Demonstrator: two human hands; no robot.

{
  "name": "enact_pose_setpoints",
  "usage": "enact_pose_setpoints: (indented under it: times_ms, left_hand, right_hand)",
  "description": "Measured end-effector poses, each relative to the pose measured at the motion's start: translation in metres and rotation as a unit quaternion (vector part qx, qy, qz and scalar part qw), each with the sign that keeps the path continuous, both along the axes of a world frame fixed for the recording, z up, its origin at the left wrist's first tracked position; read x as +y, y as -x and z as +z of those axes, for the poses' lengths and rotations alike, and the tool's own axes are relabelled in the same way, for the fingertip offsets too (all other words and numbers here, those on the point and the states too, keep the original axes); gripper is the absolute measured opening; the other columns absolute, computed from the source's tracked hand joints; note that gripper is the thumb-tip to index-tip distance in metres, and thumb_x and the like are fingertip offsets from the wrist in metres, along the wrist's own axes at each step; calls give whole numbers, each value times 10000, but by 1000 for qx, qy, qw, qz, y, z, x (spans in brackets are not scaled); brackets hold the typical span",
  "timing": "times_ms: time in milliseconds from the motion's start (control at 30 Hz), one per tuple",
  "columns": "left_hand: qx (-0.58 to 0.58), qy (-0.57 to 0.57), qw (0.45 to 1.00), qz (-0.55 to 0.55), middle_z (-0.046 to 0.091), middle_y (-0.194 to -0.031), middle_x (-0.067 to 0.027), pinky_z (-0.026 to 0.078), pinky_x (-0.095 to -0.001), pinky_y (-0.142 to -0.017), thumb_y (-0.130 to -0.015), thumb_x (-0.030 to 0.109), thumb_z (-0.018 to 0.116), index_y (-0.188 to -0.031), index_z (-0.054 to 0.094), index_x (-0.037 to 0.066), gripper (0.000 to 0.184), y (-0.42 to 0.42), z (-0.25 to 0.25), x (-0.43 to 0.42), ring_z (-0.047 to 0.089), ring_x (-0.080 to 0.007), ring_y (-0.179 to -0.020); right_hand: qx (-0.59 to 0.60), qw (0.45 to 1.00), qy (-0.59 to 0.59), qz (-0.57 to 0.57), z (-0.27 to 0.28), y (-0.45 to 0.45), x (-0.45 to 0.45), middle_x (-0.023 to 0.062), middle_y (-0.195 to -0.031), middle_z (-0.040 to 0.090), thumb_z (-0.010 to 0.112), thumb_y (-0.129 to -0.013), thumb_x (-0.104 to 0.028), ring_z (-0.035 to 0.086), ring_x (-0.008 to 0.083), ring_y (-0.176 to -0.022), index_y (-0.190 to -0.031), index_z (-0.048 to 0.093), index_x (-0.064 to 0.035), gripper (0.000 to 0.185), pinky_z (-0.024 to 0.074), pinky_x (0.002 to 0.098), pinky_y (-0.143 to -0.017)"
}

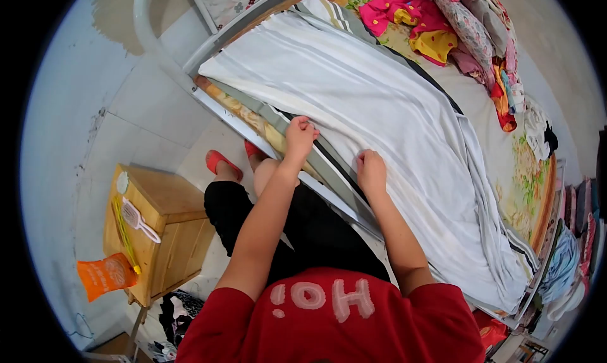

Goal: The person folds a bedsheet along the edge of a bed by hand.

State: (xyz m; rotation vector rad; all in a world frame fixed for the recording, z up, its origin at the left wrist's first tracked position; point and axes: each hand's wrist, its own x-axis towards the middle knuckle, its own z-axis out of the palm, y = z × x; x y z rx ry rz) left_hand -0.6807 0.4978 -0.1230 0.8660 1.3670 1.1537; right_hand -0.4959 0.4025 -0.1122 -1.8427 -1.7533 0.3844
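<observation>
Lying along the near edge of the bed (520,181), a white sheet (379,104) spreads in long creases; at its near border, the left hand (301,135) is half curled and the right hand (372,172) bent more closely, though I cannot tell whether either has hold of cloth. Clothes (436,25) sit heaped toward the bed's far edge

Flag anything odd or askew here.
Most obvious: a ragged tan patch on the wall, upper left, unlike the pale surface around it; stain or peeling, can't tell. Also, the white cloth bunches into folds toward the picture's lower right. Nothing looks spilled.
</observation>
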Motion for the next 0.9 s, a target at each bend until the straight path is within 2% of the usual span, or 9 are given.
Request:
enact_pose_setpoints:
  times_ms: [167, 267, 367, 433, 500, 633, 667, 800, 900]
  left_hand:
    - [15, -18, 999, 47, 584, -823, -109, 512, -259, -549, -905, 104, 532, -1066, 505, -41, 219, 3, 2, -2, 636, -168, -669]
    - [-43, 61, 996, 53, 589, -794, -97, 493, -249, -520, -916, 179, 536, -1016, 520, -38, 239, 4, 11, -3, 623, -164, -629]
    - [49, 37, 996, 68, 591, -783, -120, 486, -307, -556, -918, 224, 534, -922, 529, -59, 282, 2, -2, 1, 595, -221, -609]
    - [282, -141, 934, 168, 588, -773, -151, 468, -373, -636, -915, 223, 531, -846, 518, -74, 305, 7, -51, 13, 552, -289, -638]
    - [254, -98, 944, 186, 584, -772, -165, 458, -389, -671, -915, 216, 527, -834, 518, -78, 305, 18, -16, 1, 540, -305, -669]
    - [116, 42, 959, 257, 589, -779, -157, 442, -393, -705, -925, 221, 506, -826, 525, -75, 313, 40, -25, 1, 529, -299, -707]
    - [51, 75, 960, 265, 593, -774, -152, 467, -397, -603, -923, 205, 505, -817, 516, -80, 304, 39, -19, 2, 548, -287, -615]
    - [27, 149, 975, 163, 567, -762, -111, 438, -324, -405, -895, 182, 530, -936, 532, 5, 181, 34, 4, -6, 524, -199, -510]
    - [119, 105, 985, 69, 582, -759, -182, 443, -329, -351, -875, 73, 527, -1054, 415, -105, 276, 26, 11, -19, 546, -233, -438]
  right_hand:
    - [9, 994, -100, 54, 24, 14, -22, 186, -823, 534, 556, -795, -35, 517, 369, -804, -844, 553, -13, 54, 432, 449, -715]
    - [-9, 990, -90, 104, 17, 26, -38, 170, -807, 504, 548, -750, -26, 504, 345, -796, -844, 536, -18, 96, 427, 425, -715]
    - [-5, 978, -89, 189, 5, 43, -56, 156, -805, 487, 550, -718, -23, 497, 326, -804, -856, 523, -21, 141, 430, 400, -725]
    - [9, 978, -74, 193, 4, 42, -65, 150, -813, 490, 549, -739, -24, 504, 327, -816, -853, 525, -28, 116, 434, 396, -728]
    - [83, 957, -12, 277, 5, 31, -73, 147, -860, 503, 597, -734, -24, 507, 328, -846, -887, 537, -34, 164, 431, 389, -729]
    - [115, 960, -99, 234, 35, 1, -102, 138, -893, 519, 664, -706, -38, 509, 326, -858, -932, 547, -41, 255, 420, 398, -740]
    - [61, 979, -96, 171, 43, -10, -110, 135, -891, 525, 680, -689, -34, 508, 325, -852, -948, 549, -41, 291, 414, 407, -747]
    - [-64, 997, -10, 44, 37, -52, -140, 121, -872, 536, 679, -674, -17, 515, 322, -847, -944, 546, -52, 303, 402, 432, -769]
    - [-44, 998, 14, 53, 16, -78, -157, 129, -860, 534, 667, -672, -4, 518, 333, -845, -912, 540, -59, 277, 410, 426, -751]
